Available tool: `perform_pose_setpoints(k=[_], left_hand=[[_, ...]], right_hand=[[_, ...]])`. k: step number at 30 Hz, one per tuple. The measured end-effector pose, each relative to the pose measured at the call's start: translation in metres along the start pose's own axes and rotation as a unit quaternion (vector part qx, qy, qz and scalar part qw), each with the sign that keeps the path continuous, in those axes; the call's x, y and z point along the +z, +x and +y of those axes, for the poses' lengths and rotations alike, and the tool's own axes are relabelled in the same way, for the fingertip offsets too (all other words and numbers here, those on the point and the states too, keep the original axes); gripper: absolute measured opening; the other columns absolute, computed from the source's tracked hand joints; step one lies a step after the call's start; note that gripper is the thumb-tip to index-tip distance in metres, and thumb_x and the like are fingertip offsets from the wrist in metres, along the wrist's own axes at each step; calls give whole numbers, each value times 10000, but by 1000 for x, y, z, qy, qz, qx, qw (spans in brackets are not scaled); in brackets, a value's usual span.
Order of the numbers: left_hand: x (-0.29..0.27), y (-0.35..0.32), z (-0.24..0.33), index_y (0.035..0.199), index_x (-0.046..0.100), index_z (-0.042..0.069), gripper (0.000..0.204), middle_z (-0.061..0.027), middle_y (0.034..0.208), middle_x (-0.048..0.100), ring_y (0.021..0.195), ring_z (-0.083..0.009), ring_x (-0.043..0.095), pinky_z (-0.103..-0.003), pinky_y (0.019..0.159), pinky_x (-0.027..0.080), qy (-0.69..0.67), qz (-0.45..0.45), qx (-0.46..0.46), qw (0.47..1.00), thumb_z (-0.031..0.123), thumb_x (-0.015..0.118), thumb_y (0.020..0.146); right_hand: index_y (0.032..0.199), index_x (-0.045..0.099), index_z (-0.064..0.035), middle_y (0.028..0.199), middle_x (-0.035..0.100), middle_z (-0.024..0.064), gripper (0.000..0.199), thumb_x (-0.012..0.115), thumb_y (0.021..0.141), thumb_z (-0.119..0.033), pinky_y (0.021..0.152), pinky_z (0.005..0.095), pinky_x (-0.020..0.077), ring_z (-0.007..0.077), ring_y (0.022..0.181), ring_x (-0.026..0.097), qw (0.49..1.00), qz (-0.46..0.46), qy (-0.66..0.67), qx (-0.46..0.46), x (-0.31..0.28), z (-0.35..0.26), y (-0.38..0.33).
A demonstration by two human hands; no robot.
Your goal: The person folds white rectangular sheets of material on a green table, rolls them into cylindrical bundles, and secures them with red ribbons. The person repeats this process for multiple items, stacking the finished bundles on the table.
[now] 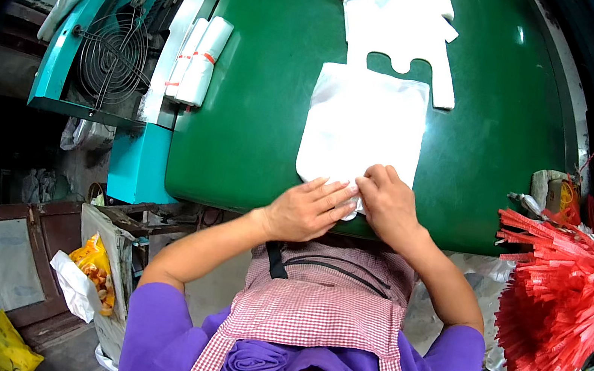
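Note:
A stack of white plastic bags [366,123] lies flat on the green belt in front of me, its near end reaching almost to the belt's front edge. My left hand [313,209] rests on that near end with its fingers stretched out. Right beside it, my right hand [388,204] has its fingers curled in and closed on the edge of the bags. Part of the near edge is hidden beneath both hands. Beyond this stack, more white vest-style plastic bags [391,28] with cut-out handles lie loosely spread.
Rolled white bundles with red bands [205,59] lie at the belt's left edge. A wire fan guard [112,57] sits beyond them in a teal frame. Thick bunches of red strips [558,298] hang at the right. A yellow bag [94,267] is at the lower left.

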State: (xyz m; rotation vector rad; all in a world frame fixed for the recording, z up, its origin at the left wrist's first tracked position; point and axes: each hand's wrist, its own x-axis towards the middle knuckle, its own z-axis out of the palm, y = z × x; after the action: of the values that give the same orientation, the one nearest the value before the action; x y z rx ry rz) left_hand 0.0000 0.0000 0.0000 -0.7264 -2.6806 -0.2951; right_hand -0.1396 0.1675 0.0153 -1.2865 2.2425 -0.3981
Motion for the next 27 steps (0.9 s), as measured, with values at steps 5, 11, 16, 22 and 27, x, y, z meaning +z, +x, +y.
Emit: perform_pose_setpoints(k=[5,11,16,22,27], left_hand=[[20,41,-29,1045,638,31,249,-142,1073,675,929,-290,665,-384,777,531,-153,66,-101,981,90,603,806],[8,75,-76,1007,642,82,241,-129,1005,643,876,-317,632,-404,723,522,-137,12,-235,962,230,667,819],[-14,50,-38,1182,609,46,465,-123,1203,593,1028,-271,600,-367,894,498,31,-14,-95,995,240,714,773],[15,70,-49,959,606,44,240,-99,846,531,808,-276,577,-395,683,499,-9,30,-152,988,46,610,719],[2,63,-80,937,621,37,209,-111,1077,608,1041,-346,586,-419,815,506,-256,-47,-189,947,68,671,737]], right_hand=[[1275,504,55,1399,454,207,454,572,891,-177,1086,468,321,350,1350,368,957,238,-148,-72,-12,45,25],[1333,457,34,1404,440,229,621,650,866,-326,1092,458,328,373,1326,401,962,229,-59,-139,-18,14,6],[1313,482,24,1429,416,219,592,680,841,-274,1099,489,304,356,1363,357,957,259,-58,-119,3,21,14],[1338,458,32,1365,494,214,512,650,881,-100,973,385,468,341,1214,541,860,239,441,-89,18,-4,-48],[1456,238,44,1412,429,227,716,536,969,-388,956,380,501,308,1229,527,557,114,822,-19,11,23,-35]])
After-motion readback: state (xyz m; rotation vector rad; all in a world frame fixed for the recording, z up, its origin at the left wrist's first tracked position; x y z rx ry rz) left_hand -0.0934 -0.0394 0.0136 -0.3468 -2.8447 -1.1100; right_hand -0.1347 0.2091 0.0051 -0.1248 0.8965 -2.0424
